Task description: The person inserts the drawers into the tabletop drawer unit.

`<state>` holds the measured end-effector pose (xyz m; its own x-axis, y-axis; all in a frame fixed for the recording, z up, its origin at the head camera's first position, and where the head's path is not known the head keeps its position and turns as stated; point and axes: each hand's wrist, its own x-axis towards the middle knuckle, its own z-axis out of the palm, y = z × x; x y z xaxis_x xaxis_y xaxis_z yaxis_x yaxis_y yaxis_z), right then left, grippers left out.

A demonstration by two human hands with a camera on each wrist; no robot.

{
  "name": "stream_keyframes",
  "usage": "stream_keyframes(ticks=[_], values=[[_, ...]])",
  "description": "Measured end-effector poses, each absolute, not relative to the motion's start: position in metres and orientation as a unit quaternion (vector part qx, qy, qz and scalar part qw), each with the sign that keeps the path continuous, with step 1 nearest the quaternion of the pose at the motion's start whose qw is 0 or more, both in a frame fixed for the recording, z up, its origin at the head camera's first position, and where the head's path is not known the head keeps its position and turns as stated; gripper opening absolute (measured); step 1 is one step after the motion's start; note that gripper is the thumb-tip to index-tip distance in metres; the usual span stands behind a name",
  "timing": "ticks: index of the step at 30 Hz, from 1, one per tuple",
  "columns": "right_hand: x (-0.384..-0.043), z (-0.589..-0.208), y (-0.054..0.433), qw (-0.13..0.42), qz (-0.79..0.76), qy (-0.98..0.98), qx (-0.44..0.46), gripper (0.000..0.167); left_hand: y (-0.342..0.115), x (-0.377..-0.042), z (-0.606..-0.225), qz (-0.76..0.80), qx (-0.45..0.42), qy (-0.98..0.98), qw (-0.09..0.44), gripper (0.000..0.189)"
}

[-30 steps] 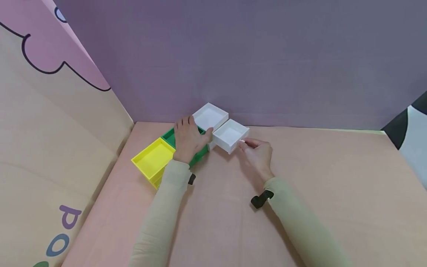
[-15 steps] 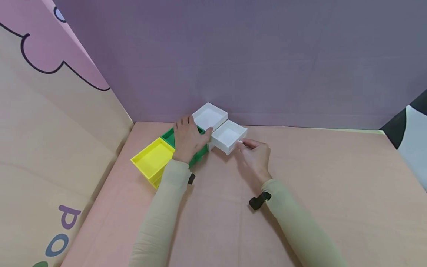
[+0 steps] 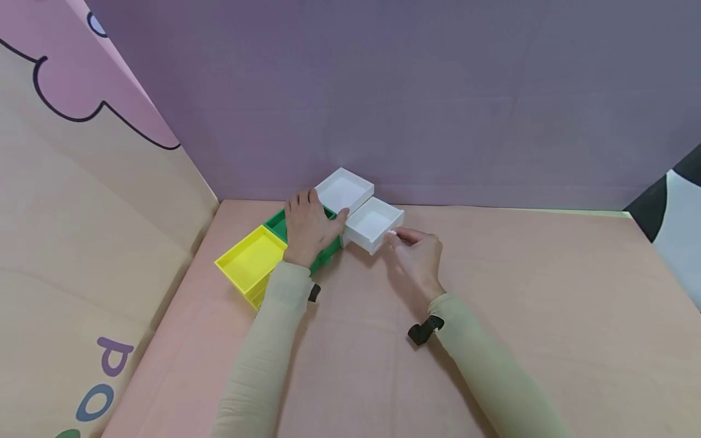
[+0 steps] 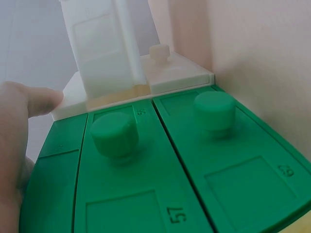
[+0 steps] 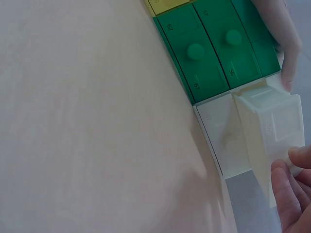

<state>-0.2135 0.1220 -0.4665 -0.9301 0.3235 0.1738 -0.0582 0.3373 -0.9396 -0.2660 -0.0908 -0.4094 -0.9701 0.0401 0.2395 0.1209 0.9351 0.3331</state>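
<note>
My left hand (image 3: 311,230) rests on top of the green drawer unit (image 3: 278,225), its thumb reaching the edge of the white drawer unit (image 3: 344,190). A small white drawer (image 3: 375,220) sticks far out of that white unit. With thumb and fingers, my right hand (image 3: 420,258) pinches the drawer's front, around its knob, which the fingers mostly hide. In the right wrist view the pulled-out drawer (image 5: 282,126) stands beside a second white drawer front that is flush with the unit. Two round green knobs show on the green fronts (image 4: 121,179) in the left wrist view.
A yellow drawer unit (image 3: 252,258) adjoins the green one on the left. The row stands on a pink cloth-covered table (image 3: 350,365) near its back edge. Behind rises a grey-purple wall (image 3: 416,103), and a patterned panel (image 3: 98,231) stands to the left.
The white drawer and my right hand have shifted slightly left, towards the white unit. My left hand has stayed in place.
</note>
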Motion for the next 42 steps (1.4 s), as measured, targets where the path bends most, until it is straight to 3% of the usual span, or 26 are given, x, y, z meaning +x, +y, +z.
stream_keyframes(ticks=[42], values=[[-0.217,-0.473,0.111,0.185,0.587,-0.785,-0.066,0.019,-0.094,-0.261,-0.409,-0.178,-0.032,-0.977,0.116,0.084]])
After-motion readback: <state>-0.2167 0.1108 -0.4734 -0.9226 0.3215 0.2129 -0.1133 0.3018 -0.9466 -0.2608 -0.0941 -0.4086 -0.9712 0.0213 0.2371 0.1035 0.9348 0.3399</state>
